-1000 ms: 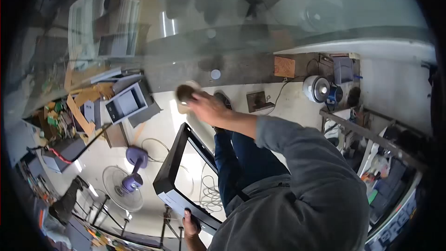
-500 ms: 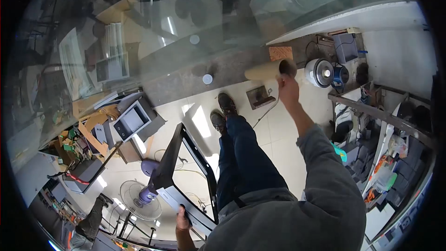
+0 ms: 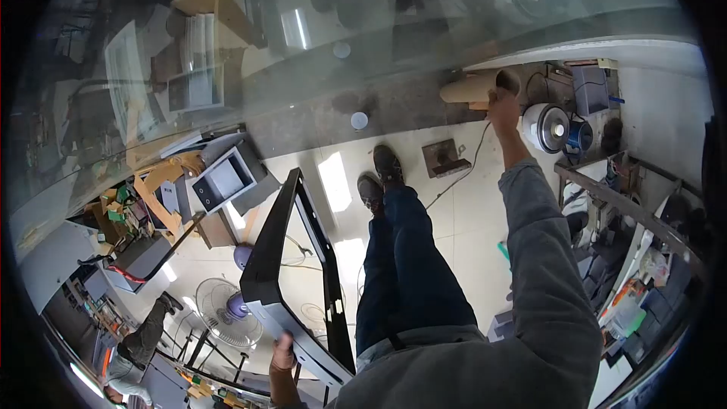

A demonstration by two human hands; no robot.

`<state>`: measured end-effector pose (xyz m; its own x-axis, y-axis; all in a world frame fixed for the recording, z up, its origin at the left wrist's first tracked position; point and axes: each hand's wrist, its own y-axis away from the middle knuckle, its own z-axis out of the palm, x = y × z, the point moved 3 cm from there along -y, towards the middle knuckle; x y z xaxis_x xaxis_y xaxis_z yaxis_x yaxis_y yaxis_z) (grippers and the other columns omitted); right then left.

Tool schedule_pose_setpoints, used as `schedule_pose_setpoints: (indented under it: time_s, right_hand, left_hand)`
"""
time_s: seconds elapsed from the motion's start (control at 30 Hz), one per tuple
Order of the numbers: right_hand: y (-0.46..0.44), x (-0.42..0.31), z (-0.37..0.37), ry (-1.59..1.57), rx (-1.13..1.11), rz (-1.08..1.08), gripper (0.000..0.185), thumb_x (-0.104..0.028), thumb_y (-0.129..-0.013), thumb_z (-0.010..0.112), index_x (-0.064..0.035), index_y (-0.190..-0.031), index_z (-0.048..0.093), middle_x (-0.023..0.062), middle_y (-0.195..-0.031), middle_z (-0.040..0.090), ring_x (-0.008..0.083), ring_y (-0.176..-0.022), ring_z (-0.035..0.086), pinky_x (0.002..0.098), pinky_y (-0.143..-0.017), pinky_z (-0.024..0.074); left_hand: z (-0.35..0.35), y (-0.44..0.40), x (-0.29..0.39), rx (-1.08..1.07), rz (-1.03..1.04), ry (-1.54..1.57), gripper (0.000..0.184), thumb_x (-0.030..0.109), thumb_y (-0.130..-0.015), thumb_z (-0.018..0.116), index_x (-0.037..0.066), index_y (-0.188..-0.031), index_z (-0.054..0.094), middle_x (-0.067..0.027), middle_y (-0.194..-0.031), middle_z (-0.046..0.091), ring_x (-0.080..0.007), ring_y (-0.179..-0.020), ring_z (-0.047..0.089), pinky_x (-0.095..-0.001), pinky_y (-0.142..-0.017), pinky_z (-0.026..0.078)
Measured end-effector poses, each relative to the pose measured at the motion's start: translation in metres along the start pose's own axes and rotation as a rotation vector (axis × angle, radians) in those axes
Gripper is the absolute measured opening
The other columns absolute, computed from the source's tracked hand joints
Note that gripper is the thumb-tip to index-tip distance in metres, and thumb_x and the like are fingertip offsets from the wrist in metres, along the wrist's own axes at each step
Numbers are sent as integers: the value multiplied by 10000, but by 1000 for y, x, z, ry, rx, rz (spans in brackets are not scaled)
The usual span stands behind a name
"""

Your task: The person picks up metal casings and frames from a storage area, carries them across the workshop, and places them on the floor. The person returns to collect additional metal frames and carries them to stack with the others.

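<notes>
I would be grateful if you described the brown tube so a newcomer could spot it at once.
From the big grey sleeve at picture right, go up to the right grip. The brown tube is held there, up and left of the white lidded pot. Unlike that squat pot, it is a long, hollow cylinder with a dark, round open end.

One black frame (image 3: 266, 257), one tube (image 3: 469, 89)

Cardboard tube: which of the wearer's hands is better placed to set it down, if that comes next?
Right, most likely. The right hand grips the cardboard tube at its open end, near the rice cooker, while the left hand is occupied holding the black frame, well away from the tube.
</notes>
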<state>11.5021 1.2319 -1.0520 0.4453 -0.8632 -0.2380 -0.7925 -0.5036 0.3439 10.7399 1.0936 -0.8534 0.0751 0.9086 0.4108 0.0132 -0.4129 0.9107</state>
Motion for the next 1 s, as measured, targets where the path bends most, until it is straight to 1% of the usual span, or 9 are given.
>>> schedule_pose_setpoints:
  time_s: [0.2,0.4,0.5,0.57,0.67,0.77,0.8,0.9,1.0]
  right_hand:
    - [0,6,10,64,178,-153,600,-209,-804,689,40,-1293,447,269,-1173,557,418,-1108,532,450,-920,469]
    - [44,-20,4,16,397,-88,708,-228,-780,717,27,-1350,384,304,-1297,437,433,-1192,457,461,-978,435]
    - [70,-41,44,-196,304,-401,769,-233,-784,716,18,-1395,323,289,-1345,400,436,-1233,416,467,-1008,412]
    - [103,-85,77,-33,130,-487,795,-237,-781,718,11,-1411,301,279,-1348,407,440,-1252,394,477,-1019,405]
    - [100,-94,221,-51,-227,-520,910,-267,-767,741,-65,-1473,203,266,-1395,365,428,-1287,369,477,-1063,359]
    - [96,-148,297,42,-501,-387,983,-288,-758,758,-132,-1502,136,253,-1462,277,423,-1321,340,466,-1080,347]
    - [100,-164,312,86,-609,-316,1002,-294,-755,763,-150,-1508,117,248,-1481,249,422,-1328,333,463,-1079,352]
    - [101,-182,360,197,-628,-461,1037,-373,-771,749,-122,-1511,68,271,-1480,225,472,-1259,399,479,-1057,384]
    - [74,-175,415,195,-349,-567,776,-306,-829,691,-188,-1463,260,260,-1405,328,437,-1161,514,483,-907,510]
  left_hand:
    - [-13,-31,-16,-50,13,37,743,691,-728,648,5,-1008,583,-117,-835,620,-254,-800,625,-385,-721,522]
    - [29,-31,23,-163,6,34,756,702,-742,626,-4,-1008,581,-108,-809,615,-245,-761,618,-370,-704,514]
    - [14,-34,11,-50,20,-7,768,705,-738,628,-9,-1017,581,-106,-804,612,-248,-750,613,-375,-694,506]
    - [6,-37,8,-75,-3,67,733,635,-761,656,-8,-1099,551,-120,-923,612,-257,-851,607,-391,-773,494]
    - [-2,-27,9,-99,-70,164,709,529,-797,697,-7,-1221,506,-142,-1102,613,-270,-1002,597,-414,-892,476]
    - [12,-33,25,-186,-70,139,783,568,-759,713,-12,-1233,488,-134,-1080,621,-273,-979,611,-402,-885,487]
    - [-2,-31,15,-96,-38,56,658,534,-789,696,4,-1136,516,-101,-992,614,-237,-867,590,-385,-792,475]
    - [-6,-20,18,197,-124,-310,417,428,-847,656,42,-954,540,-23,-858,561,-146,-719,495,-353,-658,426]
    - [83,-29,72,200,-62,-287,442,517,-774,703,109,-852,552,53,-729,453,-92,-636,384,-285,-543,289]
